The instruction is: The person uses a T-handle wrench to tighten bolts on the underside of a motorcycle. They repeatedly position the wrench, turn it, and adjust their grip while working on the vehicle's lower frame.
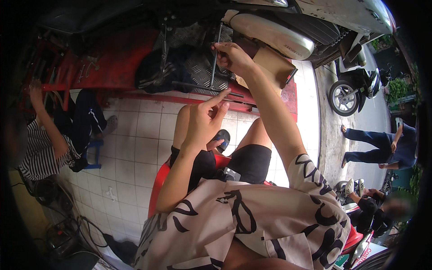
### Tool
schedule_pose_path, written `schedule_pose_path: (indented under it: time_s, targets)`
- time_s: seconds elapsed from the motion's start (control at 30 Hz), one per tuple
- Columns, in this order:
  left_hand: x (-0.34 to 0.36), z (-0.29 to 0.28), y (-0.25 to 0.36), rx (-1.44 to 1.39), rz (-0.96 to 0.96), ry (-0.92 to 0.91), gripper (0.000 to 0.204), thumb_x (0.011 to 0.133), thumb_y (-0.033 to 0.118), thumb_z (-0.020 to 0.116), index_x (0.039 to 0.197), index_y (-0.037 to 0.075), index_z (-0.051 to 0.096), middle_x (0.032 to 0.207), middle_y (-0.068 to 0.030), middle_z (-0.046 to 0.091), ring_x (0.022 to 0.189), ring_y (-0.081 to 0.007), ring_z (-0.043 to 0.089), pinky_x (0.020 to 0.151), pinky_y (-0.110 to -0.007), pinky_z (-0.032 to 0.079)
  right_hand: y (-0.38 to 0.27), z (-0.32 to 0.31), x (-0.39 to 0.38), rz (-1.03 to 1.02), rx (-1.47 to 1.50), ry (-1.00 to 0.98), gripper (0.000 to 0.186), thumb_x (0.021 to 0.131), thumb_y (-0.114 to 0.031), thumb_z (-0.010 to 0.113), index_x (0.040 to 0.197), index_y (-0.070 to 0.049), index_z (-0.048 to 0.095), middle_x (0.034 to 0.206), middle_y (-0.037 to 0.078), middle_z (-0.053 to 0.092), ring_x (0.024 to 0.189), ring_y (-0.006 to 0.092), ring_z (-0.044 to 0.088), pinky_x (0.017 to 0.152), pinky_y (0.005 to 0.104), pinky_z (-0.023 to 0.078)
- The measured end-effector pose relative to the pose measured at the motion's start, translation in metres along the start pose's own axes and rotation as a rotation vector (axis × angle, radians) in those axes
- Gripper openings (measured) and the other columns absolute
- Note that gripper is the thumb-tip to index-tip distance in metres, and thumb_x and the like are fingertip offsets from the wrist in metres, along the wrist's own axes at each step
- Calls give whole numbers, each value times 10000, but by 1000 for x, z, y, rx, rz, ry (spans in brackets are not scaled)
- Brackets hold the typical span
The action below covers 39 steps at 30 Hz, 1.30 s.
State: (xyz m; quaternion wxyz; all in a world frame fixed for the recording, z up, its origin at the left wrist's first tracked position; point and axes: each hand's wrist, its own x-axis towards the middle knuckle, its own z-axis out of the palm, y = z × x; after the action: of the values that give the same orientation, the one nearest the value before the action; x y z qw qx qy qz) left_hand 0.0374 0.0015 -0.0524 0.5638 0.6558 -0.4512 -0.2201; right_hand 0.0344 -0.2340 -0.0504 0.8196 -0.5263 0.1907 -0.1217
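Observation:
My right hand is closed on an upright-looking steel rod above a patterned metal plate on the red lift stand. My left hand is lower and to the left, index finger stretched up to a dark horizontal bar near the rod's lower end; whether it touches is unclear. Its thumb is out and nothing visible is held. A dark bundle lies left of the plate, a cardboard piece to the right. A scooter stands above.
A person in stripes sits left by a blue stool and cables. At right, another scooter, a standing person and a seated person are outside. I sit on a red chair over tiles.

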Motion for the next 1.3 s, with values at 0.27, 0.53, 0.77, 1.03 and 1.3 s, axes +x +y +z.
schedule_pose_path:
  time_s: [0.27, 0.53, 0.77, 1.03, 1.3]
  targets:
    - [18, 6, -19, -338, -206, 365, 240, 889, 189, 721, 1005, 1, 628, 723, 5, 588, 562, -42, 492, 485, -194, 375, 2, 8, 6, 4, 4, 18, 164, 992, -141, 510, 959, 10, 567, 687, 29, 492, 569, 86, 399, 502, 227, 326]
    - [27, 2, -13, -89, 97, 366, 336, 826, 84, 719, 1117, -8, 580, 797, -38, 599, 677, -83, 507, 558, -230, 426, -8, 22, -12, 131, -165, -40, 250, 971, -208, 590, 928, 38, 588, 636, 14, 481, 502, 76, 388, 438, 235, 302]
    - [33, -1, -22, 38, 129, 434, 355, 830, 32, 689, 1161, -22, 571, 859, -59, 609, 765, -87, 572, 645, -222, 474, -6, 33, -8, 116, -148, -38, 249, 963, -213, 596, 928, 33, 596, 628, 6, 479, 481, 58, 378, 418, 220, 276]
    - [34, -13, -21, 75, 138, 347, 357, 839, 25, 686, 1178, -11, 580, 809, -39, 593, 676, -76, 560, 638, -228, 477, -4, 35, -7, 93, -143, 3, 231, 944, -164, 577, 976, 64, 592, 609, 19, 466, 476, 86, 386, 418, 240, 283]
    - [7, 13, 4, 121, 210, 122, 382, 834, 100, 703, 1193, 12, 607, 770, -36, 554, 609, -101, 515, 545, -245, 414, 20, 27, -60, -35, -246, 63, 240, 932, -160, 531, 1059, 11, 641, 682, 4, 504, 516, 65, 414, 420, 240, 299]
